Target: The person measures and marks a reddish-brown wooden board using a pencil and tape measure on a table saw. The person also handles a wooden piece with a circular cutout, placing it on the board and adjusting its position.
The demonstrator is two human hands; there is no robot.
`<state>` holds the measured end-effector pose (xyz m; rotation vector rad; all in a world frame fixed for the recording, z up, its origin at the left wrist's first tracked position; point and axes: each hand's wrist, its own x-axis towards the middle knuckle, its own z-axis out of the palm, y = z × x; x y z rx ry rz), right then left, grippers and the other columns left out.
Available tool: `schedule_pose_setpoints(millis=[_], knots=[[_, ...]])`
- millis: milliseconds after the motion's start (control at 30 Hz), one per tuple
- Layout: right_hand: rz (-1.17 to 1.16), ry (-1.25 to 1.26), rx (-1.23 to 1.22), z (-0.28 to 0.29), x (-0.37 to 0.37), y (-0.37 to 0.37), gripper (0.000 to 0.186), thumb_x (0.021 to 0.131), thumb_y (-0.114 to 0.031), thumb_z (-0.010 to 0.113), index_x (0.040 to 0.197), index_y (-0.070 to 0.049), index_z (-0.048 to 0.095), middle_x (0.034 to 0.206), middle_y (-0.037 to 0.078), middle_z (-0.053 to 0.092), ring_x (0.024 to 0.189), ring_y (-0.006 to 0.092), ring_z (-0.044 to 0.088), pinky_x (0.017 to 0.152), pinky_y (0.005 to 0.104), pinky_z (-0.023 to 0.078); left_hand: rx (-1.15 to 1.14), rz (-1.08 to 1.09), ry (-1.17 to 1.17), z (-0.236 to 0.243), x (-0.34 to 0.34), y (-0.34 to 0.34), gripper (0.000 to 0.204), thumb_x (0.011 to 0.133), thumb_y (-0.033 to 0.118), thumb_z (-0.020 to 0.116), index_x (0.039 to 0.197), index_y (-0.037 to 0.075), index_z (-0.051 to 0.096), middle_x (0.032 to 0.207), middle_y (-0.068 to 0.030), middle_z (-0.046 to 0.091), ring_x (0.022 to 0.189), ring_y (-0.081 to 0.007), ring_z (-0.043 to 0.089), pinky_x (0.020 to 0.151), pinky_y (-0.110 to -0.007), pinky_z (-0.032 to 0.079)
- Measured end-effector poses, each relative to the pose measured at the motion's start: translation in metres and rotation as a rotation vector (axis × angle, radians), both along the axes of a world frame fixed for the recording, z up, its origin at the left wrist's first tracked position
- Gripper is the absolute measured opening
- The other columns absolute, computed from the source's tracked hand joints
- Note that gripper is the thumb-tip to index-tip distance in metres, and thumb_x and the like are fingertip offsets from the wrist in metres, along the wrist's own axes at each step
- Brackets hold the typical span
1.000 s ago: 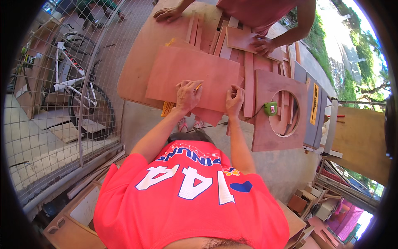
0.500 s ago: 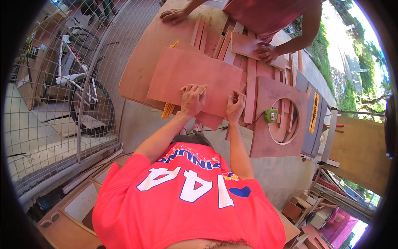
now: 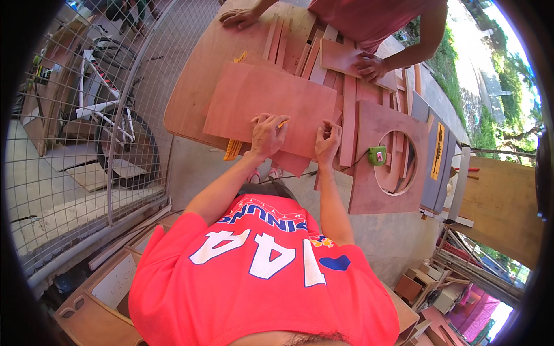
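A thin reddish-brown wood sheet (image 3: 271, 98) lies flat in front of me, over other pieces on the table. My left hand (image 3: 268, 136) rests on its near part, fingers closed around a slim yellow pencil (image 3: 283, 123). At the sheet's near right corner is my right hand (image 3: 328, 141), its fingers curled in; whatever they may pinch is hidden. A yellow ruler-like strip (image 3: 233, 149) with dark markings sticks out from under the sheet on the left. To the right, a green tape measure (image 3: 377, 155) sits by the round cutout of a square board (image 3: 369, 184).
Across the table (image 3: 196, 86) a co-worker's hand (image 3: 370, 67) rests on a small board (image 3: 340, 57); their other hand (image 3: 238, 18) lies flat on the tabletop. Wood strips (image 3: 348, 121) are heaped between us. A wire mesh fence (image 3: 63, 190) and a bicycle (image 3: 115, 109) stand left.
The view has shifted slightly. Both my hands stay at nearly the same places on the sheet, and the left still holds the pencil.
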<state>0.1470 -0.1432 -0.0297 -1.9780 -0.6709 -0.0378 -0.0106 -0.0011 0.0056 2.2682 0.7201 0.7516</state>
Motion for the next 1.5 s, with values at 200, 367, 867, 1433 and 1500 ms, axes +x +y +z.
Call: schedule_pose_setpoints(millis=[200, 367, 867, 1433, 1500], knots=[[0.0, 0.0, -0.01, 0.001, -0.001, -0.001, 0.024, 0.091, -0.001, 0.07, 0.115, -0.003, 0.066, 0.109, 0.009, 0.059, 0.085, 0.0179, 0.059, 0.075, 0.0315, 0.051, 0.01, 0.033, 0.01, 0.002, -0.004, 0.002, 0.02, 0.093, 0.018, 0.069, 0.112, 0.017, 0.076, 0.102, 0.0006, 0.075, 0.102, -0.0208, 0.063, 0.1, -0.041, 0.037], [0.002, 0.003, -0.007, 0.001, -0.001, 0.0, 0.023, 0.092, -0.002, 0.07, 0.115, -0.003, 0.066, 0.109, 0.009, 0.059, 0.085, 0.0178, 0.059, 0.075, 0.0317, 0.051, 0.008, 0.059, 0.02, 0.004, -0.012, 0.011, 0.02, 0.093, 0.019, 0.069, 0.112, 0.017, 0.076, 0.101, 0.0005, 0.075, 0.102, -0.0198, 0.063, 0.098, -0.041, 0.037], [-0.005, 0.006, -0.009, 0.0, -0.002, 0.0, 0.023, 0.091, 0.0, 0.07, 0.114, -0.002, 0.067, 0.107, 0.01, 0.059, 0.085, 0.0198, 0.06, 0.076, 0.033, 0.052, -0.139, 0.052, -0.007, -0.003, -0.015, 0.022, 0.019, 0.094, 0.02, 0.069, 0.112, 0.02, 0.077, 0.105, 0.0017, 0.076, 0.103, -0.02, 0.064, 0.101, -0.041, 0.039], [-0.008, 0.001, 0.003, 0.0, 0.0, 0.001, 0.022, 0.091, -0.001, 0.07, 0.113, -0.001, 0.067, 0.105, 0.01, 0.059, 0.08, 0.0181, 0.059, 0.074, 0.0324, 0.052, -0.128, -0.053, 0.08, 0.01, -0.062, -0.002, 0.018, 0.092, 0.018, 0.067, 0.106, 0.013, 0.077, 0.096, -0.0036, 0.075, 0.102, -0.0248, 0.065, 0.097, -0.042, 0.042], [-0.005, 0.001, -0.018, 0.0, 0.0, 0.0, 0.022, 0.091, -0.001, 0.07, 0.113, -0.001, 0.067, 0.105, 0.009, 0.059, 0.08, 0.0179, 0.059, 0.074, 0.0322, 0.052, -0.13, -0.019, 0.011, 0.006, -0.055, 0.009, 0.018, 0.092, 0.018, 0.067, 0.106, 0.013, 0.077, 0.099, -0.0036, 0.076, 0.101, -0.0254, 0.065, 0.096, -0.042, 0.044]])
